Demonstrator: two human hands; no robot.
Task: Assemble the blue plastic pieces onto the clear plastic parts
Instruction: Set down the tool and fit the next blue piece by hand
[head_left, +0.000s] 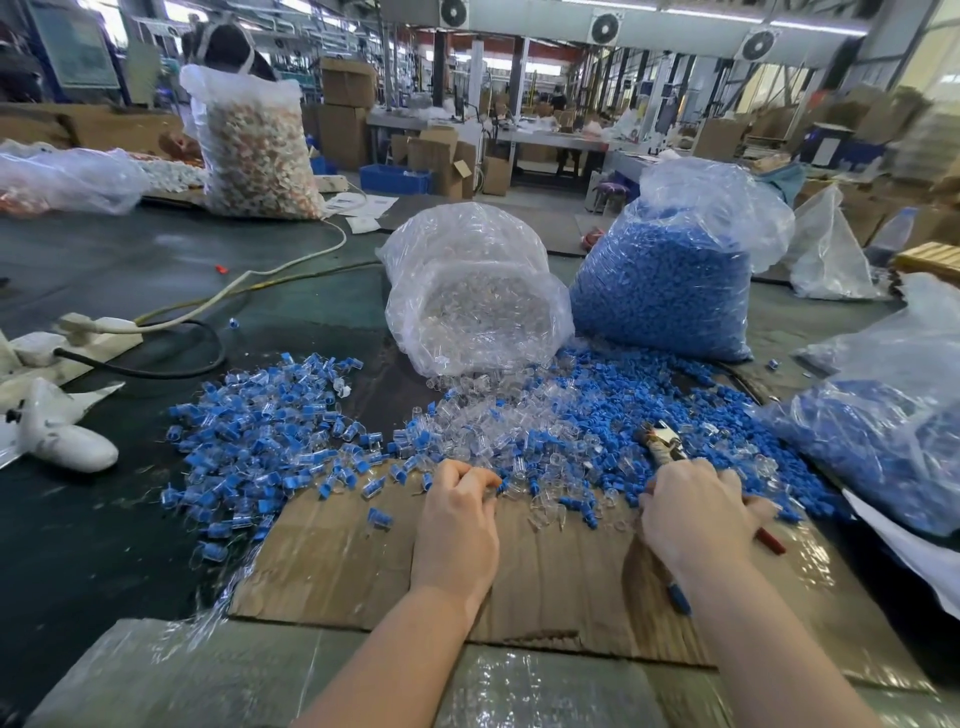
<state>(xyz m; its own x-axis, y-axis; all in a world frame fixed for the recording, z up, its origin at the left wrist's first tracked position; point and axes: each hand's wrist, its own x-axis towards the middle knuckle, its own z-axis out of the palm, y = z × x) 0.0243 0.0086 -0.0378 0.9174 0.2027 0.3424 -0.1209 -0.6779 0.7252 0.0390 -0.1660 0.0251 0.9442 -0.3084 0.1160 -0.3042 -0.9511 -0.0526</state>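
A loose heap of clear plastic parts (483, 421) spills from an open clear bag (467, 291) onto the table. To its right lie loose blue plastic pieces (649, 405) in front of a full blue bag (670, 275). A pile of joined blue-and-clear pieces (260, 431) spreads out at the left. My left hand (457, 519) rests on the cardboard sheet (363, 561), its fingers curled round a small piece at the heap's near edge. My right hand (696, 514) grips pliers (665, 441) with one red and one blue handle, jaws pointing into the blue pieces.
Another bag of blue pieces (883, 441) lies at the right edge. A power strip with cables (98, 327) and a white object (62, 436) sit at the left. A tall bag of orange-white parts (254, 140) stands at the far left. A bottle (893, 234) stands far right.
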